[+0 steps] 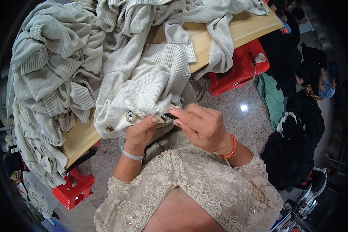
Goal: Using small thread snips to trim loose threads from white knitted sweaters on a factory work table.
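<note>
A cream knitted cardigan (143, 92) lies over the table's near edge and hangs toward my lap. Its ribbed hem faces away from me. One large round button (130, 116) shows on its front, and a smaller dark-centred button (109, 129) sits nearer its left edge. My left hand (140, 133) pinches the cardigan's edge between thumb and fingers, close to another button partly covered by the thumb. In my right hand (204, 125) is a slim black tool (169, 115), its tip against the knit beside my left thumb. The fingers hide most of it, so its kind is unclear.
More cream knitwear (62, 58) is heaped on the wooden table (239, 29) at left and back. Red plastic stools (241, 71) stand by the table, one holding a white cup-like thing (260, 58) and a cable. Dark cloth (294, 143) is piled on the right.
</note>
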Demonstrator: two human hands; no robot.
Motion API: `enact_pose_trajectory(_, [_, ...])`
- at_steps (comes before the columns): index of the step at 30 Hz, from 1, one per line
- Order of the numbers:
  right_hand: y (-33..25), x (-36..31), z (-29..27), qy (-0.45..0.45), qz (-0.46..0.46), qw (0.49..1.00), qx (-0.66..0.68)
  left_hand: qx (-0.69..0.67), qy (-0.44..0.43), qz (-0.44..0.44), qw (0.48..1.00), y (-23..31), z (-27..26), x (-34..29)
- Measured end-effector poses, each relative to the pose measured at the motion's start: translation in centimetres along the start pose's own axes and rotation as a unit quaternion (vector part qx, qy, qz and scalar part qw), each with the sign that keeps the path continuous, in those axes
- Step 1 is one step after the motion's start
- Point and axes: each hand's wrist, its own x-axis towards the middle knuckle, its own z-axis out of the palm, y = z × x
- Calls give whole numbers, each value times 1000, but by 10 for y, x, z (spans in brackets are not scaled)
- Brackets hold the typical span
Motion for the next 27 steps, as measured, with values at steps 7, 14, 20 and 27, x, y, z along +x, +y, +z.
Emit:
enact_pose_trajectory(7, [-2, 2, 0, -7, 24, 1000, 0, 6, 12, -2, 1000, 0, 1, 1])
enact_pose_trajectory(14, [13, 8, 3, 40, 131, 990, -17, -44, 13, -15, 999, -4, -12, 0])
enact_pose_trajectory(20, [0, 13, 6, -14, 116, 981, 155, -72, -12, -45, 996, -4, -24, 2])
enact_pose_trajectory(27, [33, 5, 7, 20, 212, 973, 90, -65, 77, -11, 995, -2, -7, 5])
